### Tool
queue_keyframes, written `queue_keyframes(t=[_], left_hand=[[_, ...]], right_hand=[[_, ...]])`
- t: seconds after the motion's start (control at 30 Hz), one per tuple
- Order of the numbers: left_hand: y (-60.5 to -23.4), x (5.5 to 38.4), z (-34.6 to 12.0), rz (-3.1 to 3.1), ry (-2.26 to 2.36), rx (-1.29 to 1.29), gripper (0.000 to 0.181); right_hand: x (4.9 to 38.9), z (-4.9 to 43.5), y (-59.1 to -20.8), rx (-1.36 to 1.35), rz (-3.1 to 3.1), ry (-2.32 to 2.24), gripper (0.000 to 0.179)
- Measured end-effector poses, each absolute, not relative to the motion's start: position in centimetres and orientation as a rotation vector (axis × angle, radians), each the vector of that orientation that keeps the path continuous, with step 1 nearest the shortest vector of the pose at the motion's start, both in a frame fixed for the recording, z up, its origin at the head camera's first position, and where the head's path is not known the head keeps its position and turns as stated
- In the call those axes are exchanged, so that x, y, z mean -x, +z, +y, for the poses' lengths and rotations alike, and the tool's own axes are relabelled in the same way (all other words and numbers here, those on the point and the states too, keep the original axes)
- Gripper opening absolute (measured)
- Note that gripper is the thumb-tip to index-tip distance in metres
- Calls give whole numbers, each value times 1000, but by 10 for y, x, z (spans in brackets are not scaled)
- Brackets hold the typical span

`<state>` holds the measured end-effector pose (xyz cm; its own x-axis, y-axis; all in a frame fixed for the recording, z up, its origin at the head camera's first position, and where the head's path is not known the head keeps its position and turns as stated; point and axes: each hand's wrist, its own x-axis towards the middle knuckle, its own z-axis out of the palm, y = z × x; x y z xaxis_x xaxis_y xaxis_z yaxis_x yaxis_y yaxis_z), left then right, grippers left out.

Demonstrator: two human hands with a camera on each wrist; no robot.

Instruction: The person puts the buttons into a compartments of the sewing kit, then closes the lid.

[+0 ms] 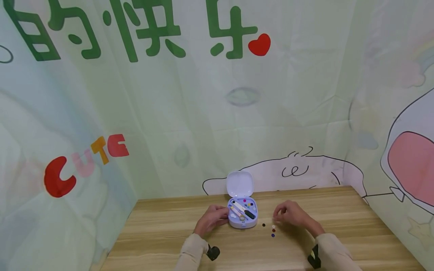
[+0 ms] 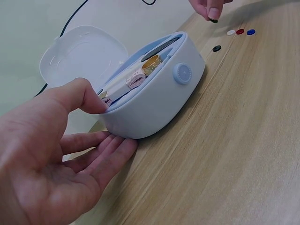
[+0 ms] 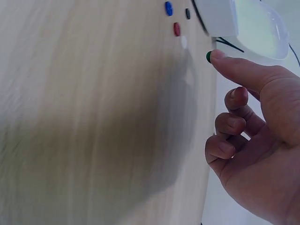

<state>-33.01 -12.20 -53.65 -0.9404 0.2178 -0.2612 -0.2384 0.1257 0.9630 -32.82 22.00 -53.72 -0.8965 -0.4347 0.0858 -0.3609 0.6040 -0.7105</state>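
Both hands are kinda busy: a green button (image 3: 208, 57) is pinched in the right hand (image 1: 291, 213), other fingers loosely curled, and the box (image 1: 238, 225), off to its left near the far edge of the table (image 1: 162, 226), is gripped by the nearer left hand (image 1: 211, 219).

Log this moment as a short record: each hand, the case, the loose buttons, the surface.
left hand: holds the case at one side
right hand: pinches a green button above the tabletop
case: lid raised; dark-handled tool among its contents
loose buttons: white, red, blue, dark
surface: wood-grain tabletop
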Motion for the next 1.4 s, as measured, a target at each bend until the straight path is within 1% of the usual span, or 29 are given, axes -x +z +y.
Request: queue_keyframes(t=[0.37,0.6,0.87,1.1,1.4], left_hand=[[-538,332,-122,2078,1867,30,43],[-538,332,-122,2088,1860,33,44],[-540,332,-124,2074,1870,-8,43],[-540,331,-123,2062,1889,1,44],[-538,329,-121,2068,1906,29,43]], right_hand=[[339,201,-530,676,2711,-1243,7],[343,184,-524,663,2687,-1302,4],[347,163,-522,533,2648,-1385,6],[351,152,-516,515,2675,-1424,5],[352,149,-513,373,2664,-1533,26]])
